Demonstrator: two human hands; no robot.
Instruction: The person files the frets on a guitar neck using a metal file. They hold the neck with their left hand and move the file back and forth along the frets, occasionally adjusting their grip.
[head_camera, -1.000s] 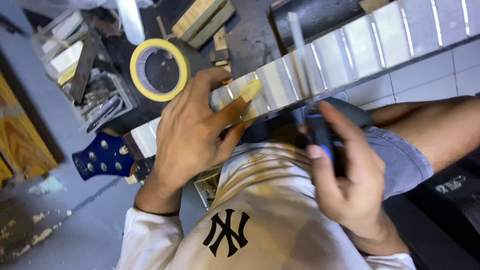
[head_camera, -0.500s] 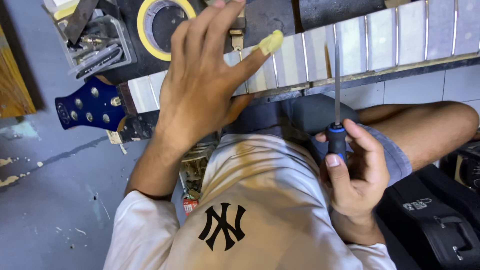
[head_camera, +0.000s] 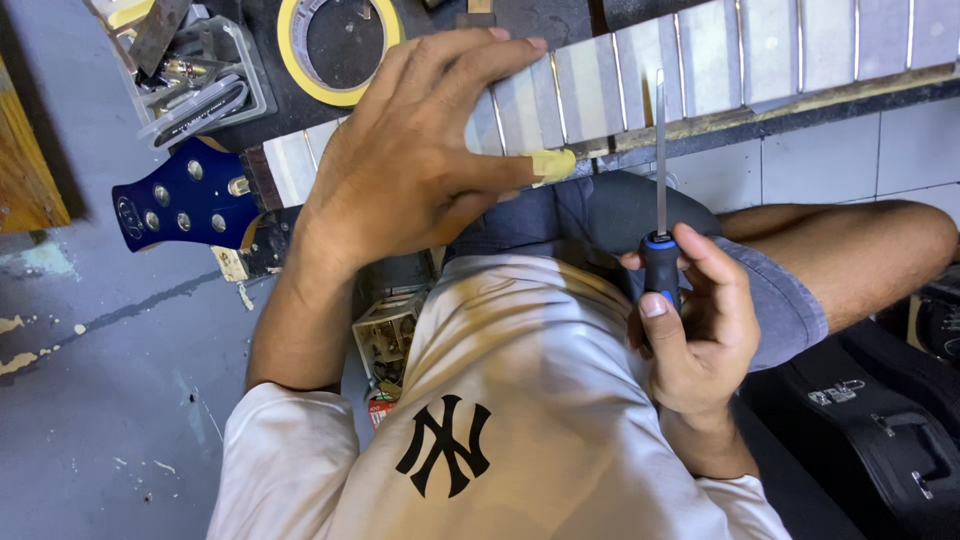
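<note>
A guitar neck (head_camera: 700, 60) with metal frets lies across the top of the view, ending in a dark blue headstock (head_camera: 185, 205) at the left. My left hand (head_camera: 420, 160) rests flat on the fretboard near the headstock end, its thumb tip wrapped in yellow tape. My right hand (head_camera: 690, 320) grips the black and blue handle of a screwdriver (head_camera: 660, 200). Its long thin shaft points up towards the neck's near edge.
A roll of yellow masking tape (head_camera: 335, 45) lies on a dark surface above the neck. A grey tray of small tools (head_camera: 195, 75) sits at the upper left. A black case (head_camera: 880, 430) lies at the lower right, a wooden board (head_camera: 25, 170) at the left edge.
The view has shifted so that the neck and headstock sit higher and further left. My right hand turned the screwdriver upright and raised its tip to the neck's edge. My left hand stays on the fretboard.
</note>
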